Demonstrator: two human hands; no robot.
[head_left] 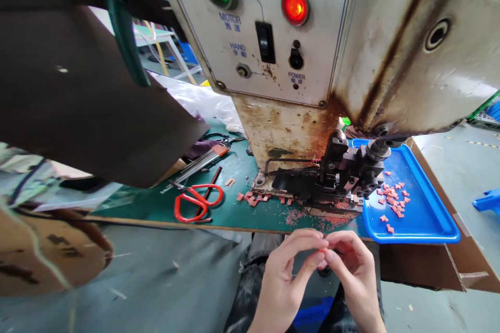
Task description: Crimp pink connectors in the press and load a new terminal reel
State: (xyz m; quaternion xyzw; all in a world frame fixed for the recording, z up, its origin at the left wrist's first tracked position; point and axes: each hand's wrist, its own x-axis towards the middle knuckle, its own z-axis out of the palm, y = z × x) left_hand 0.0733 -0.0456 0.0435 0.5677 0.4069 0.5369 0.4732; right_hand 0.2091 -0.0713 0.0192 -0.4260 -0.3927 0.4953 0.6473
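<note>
My left hand (291, 270) and my right hand (351, 265) meet fingertip to fingertip over my lap, just below the front edge of the green bench (234, 177). Both pinch together on something too small to make out. Right above them sits the black press tool (336, 177) of a worn cream machine (281, 31), whose green and red lamps are lit. Small pink pieces (392, 200) lie on a blue tray (425, 218) to the right. More pink scraps (255, 199) lie at the machine's foot.
Red-handled scissors (197, 203) and a bundle of thin metal rods (203, 161) lie on the bench at left. A large dark brown sheet (78, 93) overhangs the left side. A cardboard box (469, 270) stands under the tray at right.
</note>
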